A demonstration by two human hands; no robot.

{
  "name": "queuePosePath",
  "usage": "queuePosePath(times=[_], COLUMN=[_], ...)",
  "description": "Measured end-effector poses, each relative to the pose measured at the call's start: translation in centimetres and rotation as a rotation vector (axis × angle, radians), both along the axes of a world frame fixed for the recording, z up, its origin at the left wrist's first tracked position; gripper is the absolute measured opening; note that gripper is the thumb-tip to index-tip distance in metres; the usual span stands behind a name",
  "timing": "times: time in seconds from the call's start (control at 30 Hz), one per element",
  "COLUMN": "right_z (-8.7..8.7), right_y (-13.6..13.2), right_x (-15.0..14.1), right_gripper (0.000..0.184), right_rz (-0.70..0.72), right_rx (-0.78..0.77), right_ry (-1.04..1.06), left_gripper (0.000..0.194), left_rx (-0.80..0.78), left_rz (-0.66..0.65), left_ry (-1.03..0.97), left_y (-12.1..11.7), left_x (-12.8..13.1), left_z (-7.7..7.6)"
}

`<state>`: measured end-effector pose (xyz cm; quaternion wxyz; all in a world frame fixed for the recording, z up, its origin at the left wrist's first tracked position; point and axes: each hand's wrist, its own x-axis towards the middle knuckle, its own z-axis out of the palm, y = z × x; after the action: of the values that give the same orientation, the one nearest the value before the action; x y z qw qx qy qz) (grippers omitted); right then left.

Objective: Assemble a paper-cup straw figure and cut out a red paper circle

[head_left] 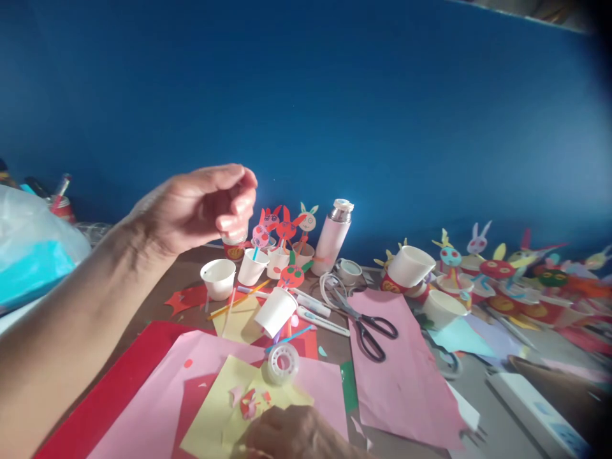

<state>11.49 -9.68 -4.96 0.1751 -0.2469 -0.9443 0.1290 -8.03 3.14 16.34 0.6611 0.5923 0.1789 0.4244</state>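
My left hand [210,207] is raised above the left side of the table, its fingers curled in and thumb against the forefinger. Anything between those fingertips is too small to make out. At the bottom edge my right hand [296,433] rests low over a yellow sheet [210,408], its fingertips mostly hidden. Small red and pink paper scraps [248,405] lie just beyond it. A roll of clear tape [283,364] sits on the sheets farther back. Behind that, a white paper cup [276,312] leans over, with a red paper rabbit head [292,276] beside it.
Black-handled scissors [370,328] lie on pink paper [406,376] to the right. A pink thermos [331,239] stands near the blue wall. More cups with paper rabbits [497,271] crowd the right. A utility knife [322,321] lies mid-table. A plastic bag [38,236] is at left.
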Motion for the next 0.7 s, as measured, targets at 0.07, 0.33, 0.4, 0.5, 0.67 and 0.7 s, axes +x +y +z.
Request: queuePosePath(times=[0.07,0.33,0.4,0.5,0.67,0.7], right_z=[0.3,0.9,0.5,0.1,1.6,1.9], right_y=[0.1,0.4,0.8,1.4,1.9,2.0], right_x=[-0.1,0.3,0.7,1.2,1.8,1.8], right_gripper=[0.013,0.013,0.019,0.023,0.015,0.014], right_rz=[0.023,0.054,0.062,0.056,0.09,0.066], right_rx=[0.009,0.065,0.117,0.154,0.072,0.04], right_ry=[-0.013,-0.085,-0.1,-0.122,-0.016,0.033], left_gripper=[0.035,0.02,0.026,0.031,0.028,0.027], left_rx=[0.0,-0.166,-0.155,-0.116,0.051,0.138], left_rz=[-0.036,-0.124,-0.093,-0.009,0.025,0.039], left_ry=[0.138,0.425,0.454,0.49,0.595,0.648], left_y=[-0.3,-3.8,-5.0,-6.2,-6.8,-6.9], left_x=[0.2,0.6,0.9,1.3,1.2,1.1], left_z=[-0.3,-11.1,-15.0,-18.9,-20.0,-19.8])
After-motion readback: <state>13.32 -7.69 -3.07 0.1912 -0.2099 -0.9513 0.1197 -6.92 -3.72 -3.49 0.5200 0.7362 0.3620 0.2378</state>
